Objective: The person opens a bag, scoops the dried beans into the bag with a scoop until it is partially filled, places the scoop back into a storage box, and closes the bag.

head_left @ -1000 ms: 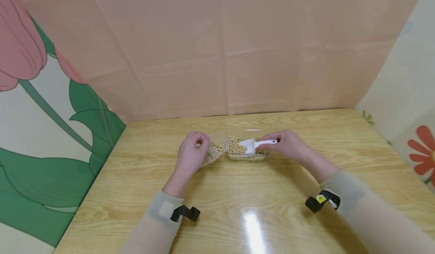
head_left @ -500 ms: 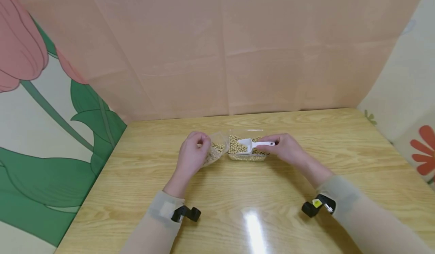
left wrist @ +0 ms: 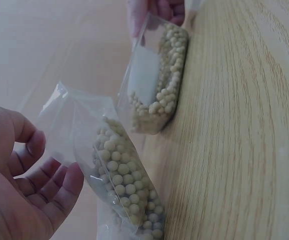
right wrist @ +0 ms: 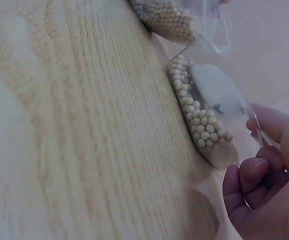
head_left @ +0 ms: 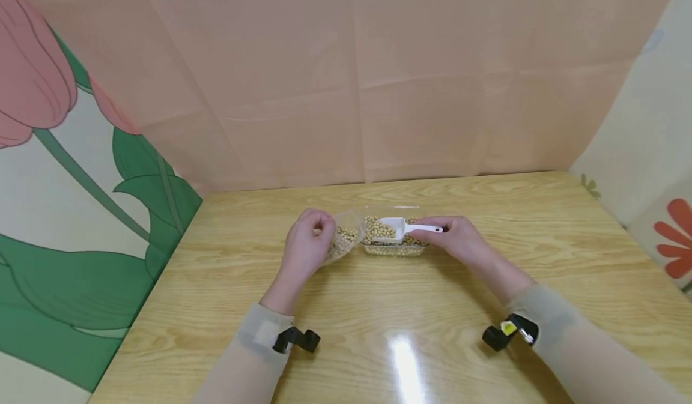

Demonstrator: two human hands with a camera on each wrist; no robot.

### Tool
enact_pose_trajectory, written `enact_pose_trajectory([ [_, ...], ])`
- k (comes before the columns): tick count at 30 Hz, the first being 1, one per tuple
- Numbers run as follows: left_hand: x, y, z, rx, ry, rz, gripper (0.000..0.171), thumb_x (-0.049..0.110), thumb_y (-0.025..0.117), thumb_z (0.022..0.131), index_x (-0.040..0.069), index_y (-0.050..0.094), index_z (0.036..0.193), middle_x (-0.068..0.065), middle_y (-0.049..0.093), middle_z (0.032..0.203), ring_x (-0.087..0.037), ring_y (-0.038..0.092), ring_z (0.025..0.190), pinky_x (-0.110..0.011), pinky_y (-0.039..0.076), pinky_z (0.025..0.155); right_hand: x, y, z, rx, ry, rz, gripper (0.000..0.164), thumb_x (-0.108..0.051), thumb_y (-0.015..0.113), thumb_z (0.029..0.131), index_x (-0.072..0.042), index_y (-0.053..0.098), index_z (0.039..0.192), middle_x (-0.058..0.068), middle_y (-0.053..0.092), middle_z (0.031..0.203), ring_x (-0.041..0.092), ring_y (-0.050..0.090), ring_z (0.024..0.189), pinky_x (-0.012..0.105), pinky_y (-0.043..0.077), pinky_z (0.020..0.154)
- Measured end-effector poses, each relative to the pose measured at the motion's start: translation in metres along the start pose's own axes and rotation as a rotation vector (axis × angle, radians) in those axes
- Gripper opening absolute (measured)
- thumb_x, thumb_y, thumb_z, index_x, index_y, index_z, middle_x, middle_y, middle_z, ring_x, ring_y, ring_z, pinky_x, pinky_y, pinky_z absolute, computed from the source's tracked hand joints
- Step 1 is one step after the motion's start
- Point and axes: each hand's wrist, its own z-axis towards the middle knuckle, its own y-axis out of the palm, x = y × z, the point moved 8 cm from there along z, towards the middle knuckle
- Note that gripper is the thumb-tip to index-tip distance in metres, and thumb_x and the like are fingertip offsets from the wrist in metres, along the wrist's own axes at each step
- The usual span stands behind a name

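Observation:
My left hand pinches the edge of a clear plastic bag partly filled with round, pale-yellow beans. The bag leans on the table, its mouth facing the container. In my right hand is the handle of a white scoop, held between thumb and fingers. The scoop's bowl lies among the beans inside a clear rectangular container, its front pointing left, with beans over its front part. Through the container's wall, the right wrist view shows the scoop's bowl as a pale shape.
The bag and container stand side by side on a wood-grain table. A pinkish cloth hangs behind the table's back edge. Walls with painted flowers rise at both sides. Black cameras are strapped to both wrists.
The right hand and scoop shifted slightly left, then back right. Beans now cover more of the scoop's front part. The left hand and bag stay where they were.

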Motion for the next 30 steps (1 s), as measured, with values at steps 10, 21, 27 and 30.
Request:
enact_pose_trajectory([
  [10, -0.003, 0.001, -0.001, -0.004, -0.008, -0.007, 0.019, 0.016, 0.063, 0.103, 0.012, 0.068, 0.085, -0.008, 0.072, 0.117, -0.028, 0.068, 0.112, -0.050, 0.056, 0.098, 0.006, -0.004, -0.006, 0.006, -0.008, 0.118, 0.055, -0.040, 0.087, 0.097, -0.008, 0.075, 0.140, 0.007, 0.075, 0.135, 0.016, 0.066, 0.104, 0.030, 0.055, 0.082],
  [21, -0.003, 0.001, 0.000, 0.005, 0.010, -0.003, 0.021, 0.015, 0.062, 0.103, 0.012, 0.067, 0.083, -0.009, 0.073, 0.116, -0.028, 0.068, 0.111, -0.050, 0.056, 0.098, 0.010, -0.012, -0.011, 0.002, 0.067, 0.153, 0.065, -0.048, 0.085, 0.096, -0.012, 0.070, 0.147, 0.003, 0.078, 0.124, 0.023, 0.068, 0.107, 0.035, 0.054, 0.080],
  [27, -0.004, 0.002, 0.000, -0.004, 0.002, -0.007, 0.021, 0.016, 0.062, 0.104, 0.011, 0.068, 0.084, -0.009, 0.072, 0.116, -0.028, 0.068, 0.111, -0.049, 0.056, 0.098, 0.003, -0.016, -0.016, -0.008, 0.072, 0.173, 0.066, -0.049, 0.084, 0.097, -0.011, 0.069, 0.148, 0.006, 0.069, 0.143, 0.027, 0.067, 0.114, 0.041, 0.051, 0.096],
  [30, -0.004, 0.002, 0.000, -0.010, -0.009, -0.014, 0.020, 0.016, 0.062, 0.104, 0.011, 0.069, 0.085, -0.008, 0.072, 0.116, -0.027, 0.068, 0.112, -0.049, 0.056, 0.097, -0.002, -0.018, -0.018, -0.014, 0.057, 0.190, 0.065, -0.049, 0.083, 0.097, -0.010, 0.069, 0.148, 0.009, 0.065, 0.151, 0.031, 0.065, 0.120, 0.046, 0.043, 0.105],
])
